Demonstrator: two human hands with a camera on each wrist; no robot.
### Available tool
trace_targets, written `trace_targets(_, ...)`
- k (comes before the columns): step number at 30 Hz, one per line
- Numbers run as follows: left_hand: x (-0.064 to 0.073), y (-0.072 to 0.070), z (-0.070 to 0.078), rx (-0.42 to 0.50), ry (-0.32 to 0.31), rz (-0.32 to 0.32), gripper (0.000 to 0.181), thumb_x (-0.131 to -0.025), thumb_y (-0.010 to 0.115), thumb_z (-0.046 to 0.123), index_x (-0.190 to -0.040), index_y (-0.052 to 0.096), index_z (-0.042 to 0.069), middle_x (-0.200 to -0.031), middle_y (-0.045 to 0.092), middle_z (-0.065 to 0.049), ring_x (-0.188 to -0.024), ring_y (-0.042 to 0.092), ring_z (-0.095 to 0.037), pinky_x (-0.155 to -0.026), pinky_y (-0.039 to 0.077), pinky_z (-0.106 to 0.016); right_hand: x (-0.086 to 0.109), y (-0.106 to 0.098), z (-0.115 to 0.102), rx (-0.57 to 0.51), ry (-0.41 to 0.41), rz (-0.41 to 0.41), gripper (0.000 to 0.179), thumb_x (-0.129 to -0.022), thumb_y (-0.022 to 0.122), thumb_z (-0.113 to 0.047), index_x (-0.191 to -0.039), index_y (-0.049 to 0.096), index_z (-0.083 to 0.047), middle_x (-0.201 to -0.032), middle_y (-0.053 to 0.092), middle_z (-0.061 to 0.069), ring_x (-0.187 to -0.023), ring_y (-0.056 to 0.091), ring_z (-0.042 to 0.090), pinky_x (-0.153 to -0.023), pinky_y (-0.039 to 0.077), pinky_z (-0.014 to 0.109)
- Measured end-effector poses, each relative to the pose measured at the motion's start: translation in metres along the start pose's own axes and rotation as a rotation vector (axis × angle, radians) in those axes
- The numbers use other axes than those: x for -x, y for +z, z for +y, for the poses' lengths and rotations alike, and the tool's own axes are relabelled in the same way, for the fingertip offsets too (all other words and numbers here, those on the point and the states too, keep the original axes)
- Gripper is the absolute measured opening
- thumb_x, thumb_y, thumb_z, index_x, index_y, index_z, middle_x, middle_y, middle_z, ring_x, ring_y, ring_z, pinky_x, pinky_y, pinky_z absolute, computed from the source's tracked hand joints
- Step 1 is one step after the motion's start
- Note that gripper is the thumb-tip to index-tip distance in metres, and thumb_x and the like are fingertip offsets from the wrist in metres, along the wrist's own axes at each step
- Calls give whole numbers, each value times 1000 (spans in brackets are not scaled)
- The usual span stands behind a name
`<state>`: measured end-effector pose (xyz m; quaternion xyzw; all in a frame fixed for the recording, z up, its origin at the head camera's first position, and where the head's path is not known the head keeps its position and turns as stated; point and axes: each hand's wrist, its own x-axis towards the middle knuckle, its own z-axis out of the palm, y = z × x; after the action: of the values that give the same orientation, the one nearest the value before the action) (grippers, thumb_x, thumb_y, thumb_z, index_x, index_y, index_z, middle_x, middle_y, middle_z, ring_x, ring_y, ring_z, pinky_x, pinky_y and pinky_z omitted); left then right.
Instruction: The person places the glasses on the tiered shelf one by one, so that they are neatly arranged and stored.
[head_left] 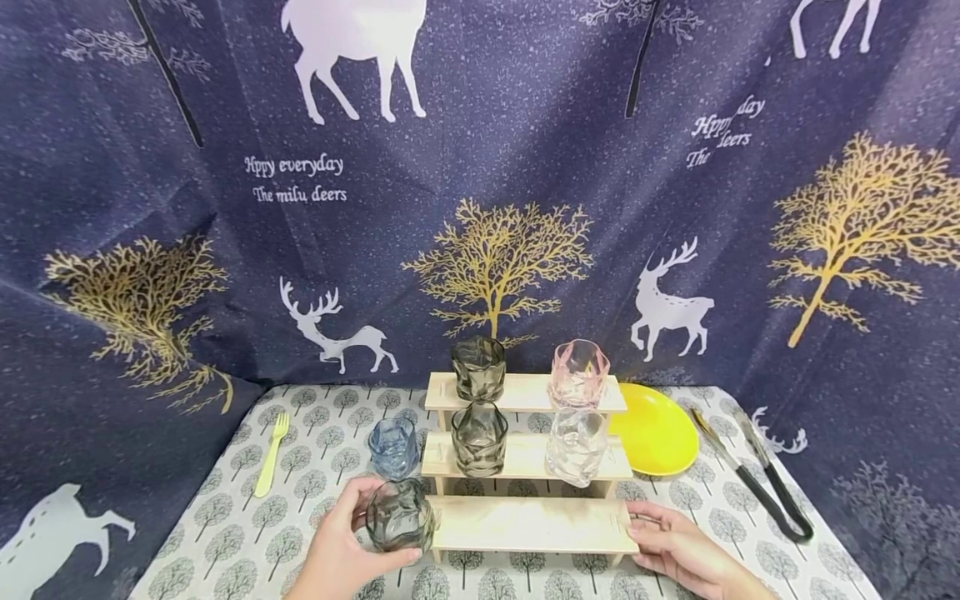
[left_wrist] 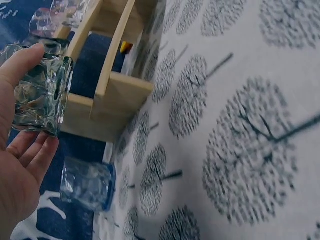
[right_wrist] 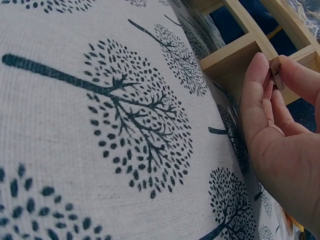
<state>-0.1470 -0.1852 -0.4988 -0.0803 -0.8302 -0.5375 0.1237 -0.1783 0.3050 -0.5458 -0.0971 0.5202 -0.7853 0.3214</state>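
My left hand (head_left: 347, 546) grips a smoky grey glass (head_left: 400, 515) between thumb and fingers, just off the left end of the lowest step of a three-tier wooden stand (head_left: 528, 523). In the left wrist view the glass (left_wrist: 37, 95) is gripped around its sides. My right hand (head_left: 678, 546) pinches the right end of that lowest step; the right wrist view shows thumb and fingertips on the board's edge (right_wrist: 265, 47). Behind the held glass, a blue glass (head_left: 393, 447) stands on the cloth.
Two smoky glasses, one on the top step (head_left: 478, 369) and one on the middle (head_left: 479, 439), stand beside a pink glass (head_left: 580, 373) and a clear glass (head_left: 576, 446). A yellow plate (head_left: 660, 433) and tongs (head_left: 765, 487) lie right, a yellow-green fork (head_left: 272, 457) left. A printed curtain (head_left: 495, 167) hangs behind.
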Motion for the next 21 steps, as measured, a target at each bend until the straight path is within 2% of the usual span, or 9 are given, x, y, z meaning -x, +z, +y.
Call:
trace_targets(4,-3,8,7,19,-14,-36,87,-52,106,29,-124,59,22,-111,69,10,-98,68,-11,-89,59,-29,0,-1,0,8,2,4,35,-110,45,-2,-143,54,-8,-125,68,9,-104,68,14,-89,58,25)
trace_targets(9,-7,20,17,49,-54,-117,91,-52,105,31,-128,57,21,-113,67,1,-100,68,-17,-89,58,-29,0,-2,1,16,0,13,35,-110,45,-2,-143,54,-7,-125,68,10,-105,68,15,-89,58,26)
trace_targets(17,-12,48,27,79,-16,-200,84,-57,103,41,-126,57,24,-112,67,3,-99,67,-15,-91,57,-30,0,-1,1,15,1,16,35,-110,46,-3,-144,53,-6,-126,68,11,-104,68,15,-89,58,26)
trace_targets(21,-12,65,32,97,-20,-236,84,-58,102,41,-127,56,25,-114,65,3,-98,67,-15,-90,57,-29,1,0,0,13,4,16,36,-110,46,-3,-145,52,-5,-125,68,10,-106,68,15,-90,58,26)
